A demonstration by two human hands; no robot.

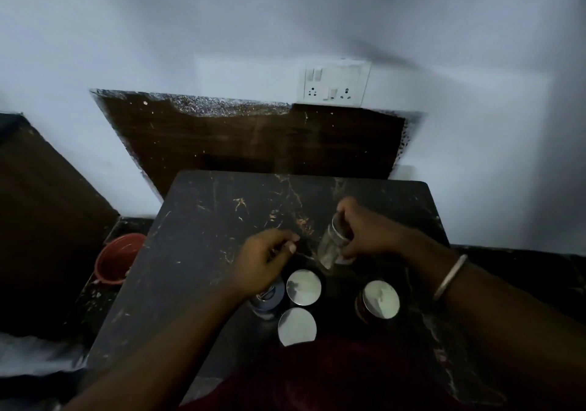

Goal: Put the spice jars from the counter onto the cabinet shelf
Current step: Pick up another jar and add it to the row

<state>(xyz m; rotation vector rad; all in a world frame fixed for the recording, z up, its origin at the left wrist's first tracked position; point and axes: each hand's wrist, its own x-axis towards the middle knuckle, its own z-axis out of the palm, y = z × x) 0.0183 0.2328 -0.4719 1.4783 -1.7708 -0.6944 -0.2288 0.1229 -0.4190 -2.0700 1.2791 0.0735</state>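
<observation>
My right hand (pixel 364 233) has its fingers wrapped round a clear glass jar (pixel 333 245), tilted over the dark counter (pixel 206 220), so I judge this is the pick-up step. My left hand (pixel 263 261) hangs loosely curled and empty above the other jars (pixel 303 287). Next comes a clean lift towards the cabinet shelf, which is out of view.

The 2 bare forearms reach forward from the lower corners and converge toward the middle; the left hand (pixel 264 260) hangs palm down with its fingers loosely curled, thumb near the forefinger, holding nothing that shows; the right hand (pixel 367 231) grips a tilted glass jar (pixel 331 247) from its right side, fingers curled round it (a pale bangle (pixel 450 279) circles that wrist).
</observation>
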